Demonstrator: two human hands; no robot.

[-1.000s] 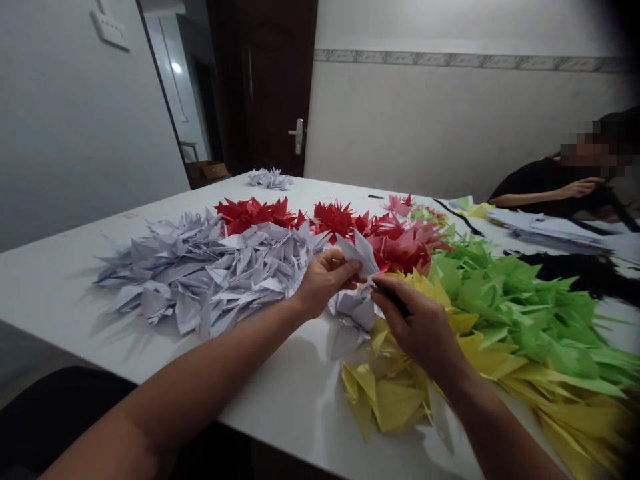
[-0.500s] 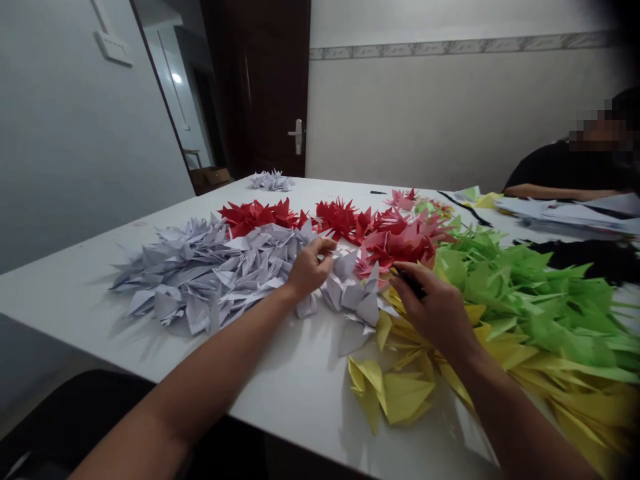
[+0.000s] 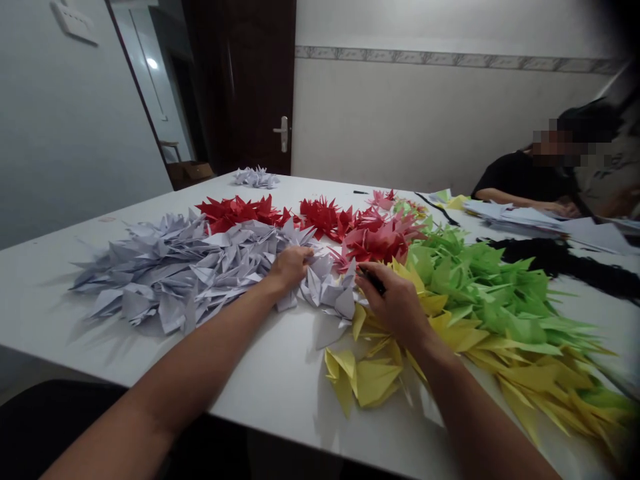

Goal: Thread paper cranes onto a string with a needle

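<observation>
My left hand (image 3: 291, 268) is closed at the right end of a heap of white folded paper cranes (image 3: 200, 267), its thumb and fingers pinched together. Whatever they hold is too small to make out. A slim black object (image 3: 373, 280), its kind unclear, is gripped in my right hand (image 3: 397, 300). Between the two hands lies a small cluster of white cranes (image 3: 327, 290). Red cranes (image 3: 320, 217) and pink cranes (image 3: 380, 237) lie just beyond my hands. Yellow cranes (image 3: 450, 327) spread under and beside my right wrist, and one yellow crane (image 3: 365, 377) sits nearer the front edge.
Green cranes (image 3: 480, 287) pile up at the right, before a black stringy bundle (image 3: 565, 263). Paper sheets (image 3: 530, 220) lie near a person in a black top (image 3: 520, 177) across the white table (image 3: 270, 387). More white cranes (image 3: 255, 177) rest at the far corner.
The view has turned right, so everything sits farther left. My hands have come slightly closer together, the right still gripping the black object. The person's forearm and hand show more now.
</observation>
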